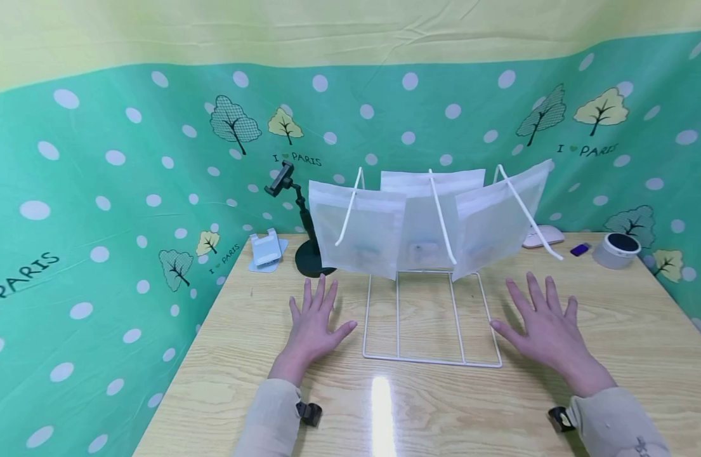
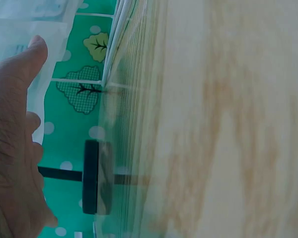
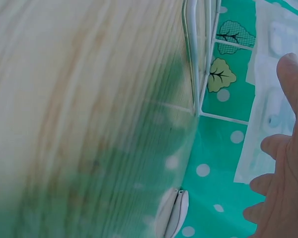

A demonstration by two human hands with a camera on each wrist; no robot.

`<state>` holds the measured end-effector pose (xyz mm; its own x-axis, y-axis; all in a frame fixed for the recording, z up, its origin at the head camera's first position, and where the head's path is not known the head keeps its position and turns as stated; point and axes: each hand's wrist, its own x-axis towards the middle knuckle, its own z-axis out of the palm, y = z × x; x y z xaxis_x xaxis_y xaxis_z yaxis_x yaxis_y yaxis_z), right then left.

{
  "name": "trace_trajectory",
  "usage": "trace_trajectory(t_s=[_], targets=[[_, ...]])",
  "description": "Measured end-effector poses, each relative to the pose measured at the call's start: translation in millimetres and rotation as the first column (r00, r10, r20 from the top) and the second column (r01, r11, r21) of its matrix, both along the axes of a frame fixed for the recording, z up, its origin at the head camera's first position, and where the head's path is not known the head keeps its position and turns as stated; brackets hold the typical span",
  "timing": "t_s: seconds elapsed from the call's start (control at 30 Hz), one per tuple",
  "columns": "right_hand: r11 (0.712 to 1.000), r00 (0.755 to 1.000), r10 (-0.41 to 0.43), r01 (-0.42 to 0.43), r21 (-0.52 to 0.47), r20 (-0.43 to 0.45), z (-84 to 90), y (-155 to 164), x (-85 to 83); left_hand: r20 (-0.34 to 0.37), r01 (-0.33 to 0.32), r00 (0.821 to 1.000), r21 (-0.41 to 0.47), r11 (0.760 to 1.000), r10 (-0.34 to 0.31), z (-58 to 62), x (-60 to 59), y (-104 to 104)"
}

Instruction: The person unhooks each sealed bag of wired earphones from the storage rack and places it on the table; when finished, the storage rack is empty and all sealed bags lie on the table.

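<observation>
A white wire rack [image 1: 430, 361] stands on the wooden table, its base flat and its hooks rising at the back. From the hooks hang three frosted pouches: a left pouch [image 1: 356, 222], a middle pouch [image 1: 413, 219] and a right pouch [image 1: 487, 222]. Small pale objects show faintly inside; their kind is unclear. My left hand [image 1: 312, 330] is left of the rack base, fingers spread, holding nothing. On the other side, my right hand [image 1: 547, 330] is likewise spread and bare. Both wrist views show the left hand [image 2: 12, 139] and right hand [image 3: 293, 158] raised off the tabletop.
Behind my left hand stand a black phone holder [image 1: 308, 257] and a light blue folding stand [image 1: 266, 249]. At the back right lie a white mouse [image 1: 544, 235], a purple USB stick [image 1: 580, 249] and a round white device [image 1: 615, 251] with a dark top. A dotted green curtain [image 1: 127, 222] borders the table.
</observation>
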<state>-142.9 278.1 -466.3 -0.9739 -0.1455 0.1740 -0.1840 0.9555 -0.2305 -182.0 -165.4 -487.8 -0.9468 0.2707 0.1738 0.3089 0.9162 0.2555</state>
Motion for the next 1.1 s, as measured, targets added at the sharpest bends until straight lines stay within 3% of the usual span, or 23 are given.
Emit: trace_trajectory(t_s=[0.23,0.43,0.6,0.7,0.9,1.1], targets=[[1.0,0.999,0.026,-0.025,-0.017,0.045,2.1,1,2.4,0.026,0.0,1.0,0.04,0.999,-0.001,2.5,0.4,0],[0.984,0.979,0.162,-0.15,-0.101,0.122,2.9,-1,8.9,0.096,-0.04,0.995,0.223,0.974,0.018,16.8,-9.1,-3],[0.948,0.942,0.258,-0.204,-0.245,0.215,-0.2,-5,14.1,0.044,-0.051,0.998,0.392,0.919,0.036,37.8,-29.2,-5],[0.934,0.925,0.29,-0.219,-0.282,0.244,-2.4,-6,16.2,0.02,-0.063,0.998,0.482,0.874,0.061,51.5,-39.9,-6],[0.935,0.919,0.311,-0.249,-0.253,0.242,-5.9,-6,17.3,0.039,-0.123,0.991,0.604,0.788,0.125,72.4,-56.7,-2],[0.946,0.918,0.304,-0.259,-0.196,0.254,-7.3,-6,17.8,0.113,-0.181,0.983,0.687,0.703,0.143,77.7,-68.4,0]])
